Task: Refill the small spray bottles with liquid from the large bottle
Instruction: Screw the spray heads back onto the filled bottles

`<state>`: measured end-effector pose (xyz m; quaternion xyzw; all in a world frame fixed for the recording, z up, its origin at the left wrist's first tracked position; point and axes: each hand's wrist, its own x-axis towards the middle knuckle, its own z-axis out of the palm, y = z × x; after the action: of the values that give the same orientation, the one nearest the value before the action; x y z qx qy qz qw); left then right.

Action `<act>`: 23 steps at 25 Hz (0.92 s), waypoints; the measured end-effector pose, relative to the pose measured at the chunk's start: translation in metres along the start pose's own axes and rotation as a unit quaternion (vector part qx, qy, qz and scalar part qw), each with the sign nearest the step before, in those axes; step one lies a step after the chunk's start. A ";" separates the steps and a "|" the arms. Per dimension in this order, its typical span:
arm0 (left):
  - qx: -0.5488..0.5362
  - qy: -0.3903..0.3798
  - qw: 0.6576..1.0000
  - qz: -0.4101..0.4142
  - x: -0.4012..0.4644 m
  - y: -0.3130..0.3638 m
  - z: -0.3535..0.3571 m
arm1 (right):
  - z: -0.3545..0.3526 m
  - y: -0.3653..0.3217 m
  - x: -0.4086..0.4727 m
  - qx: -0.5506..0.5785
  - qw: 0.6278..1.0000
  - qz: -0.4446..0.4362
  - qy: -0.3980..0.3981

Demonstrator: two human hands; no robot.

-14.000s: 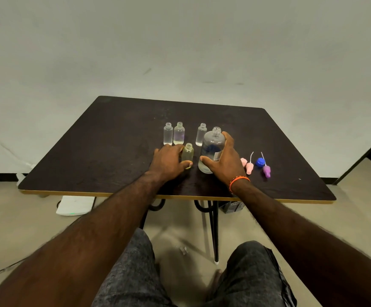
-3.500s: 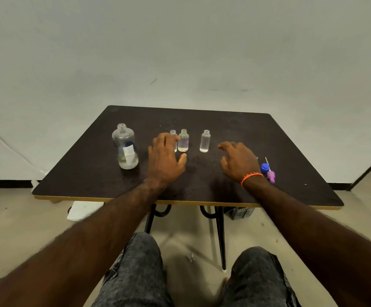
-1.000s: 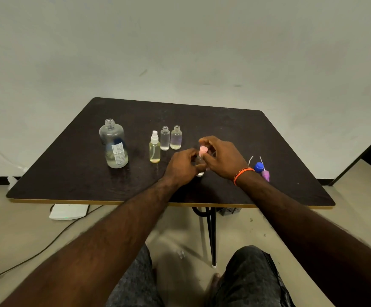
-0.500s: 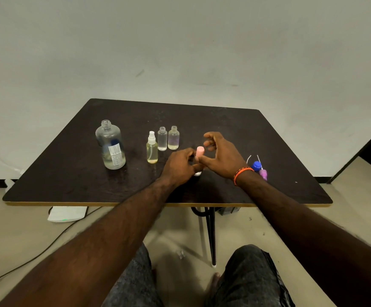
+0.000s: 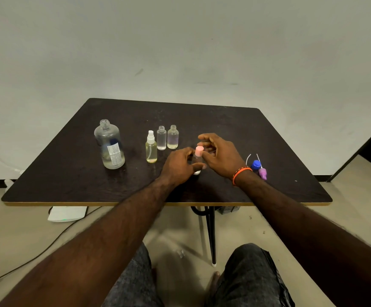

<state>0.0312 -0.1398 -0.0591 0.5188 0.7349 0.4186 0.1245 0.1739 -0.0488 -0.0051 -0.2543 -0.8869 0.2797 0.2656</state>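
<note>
On the dark table point(image 5: 65, 185), a small clear bottle with a pink spray cap point(image 5: 199, 151) stands upright between my hands. My left hand point(image 5: 178, 167) grips the body of that bottle. My right hand point(image 5: 221, 155) pinches the pink cap with its thumb and curled fingers. The large bottle point(image 5: 109, 145) stands uncapped at the left, with a little liquid in it. To its right are a small bottle with a white spray cap point(image 5: 151, 149) and two small uncapped bottles point(image 5: 161, 138) point(image 5: 172, 137).
A blue cap point(image 5: 256, 164) and a purple spray cap point(image 5: 262, 173) with thin tubes lie just right of my right wrist. A white box point(image 5: 67, 214) and a cable lie on the floor beneath the table's left side. My knees are below the near edge.
The large bottle has moved from the middle to the left. One small bottle got a white spray cap. My right hand's fingers, spread half a second ago, have closed back on the pink cap.
</note>
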 end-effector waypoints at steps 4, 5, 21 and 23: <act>0.004 0.007 1.000 -0.002 0.001 -0.002 0.000 | 0.005 0.001 0.001 -0.051 0.998 0.031 0.033; 0.007 0.008 1.000 -0.001 0.001 -0.002 0.000 | 0.006 0.002 0.001 -0.050 0.998 0.036 0.029; 0.024 0.025 0.997 -0.064 -0.020 -0.030 -0.037 | 0.080 -0.025 0.043 0.049 0.997 0.047 0.026; 0.044 0.030 0.996 -0.069 -0.025 -0.033 -0.043 | 0.089 -0.031 0.051 0.044 0.998 0.045 0.023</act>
<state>-0.0061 -0.1861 -0.0629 0.4586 0.7903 0.3918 0.1082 0.0725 -0.0725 -0.0308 -0.2879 -0.8552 0.3244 0.2838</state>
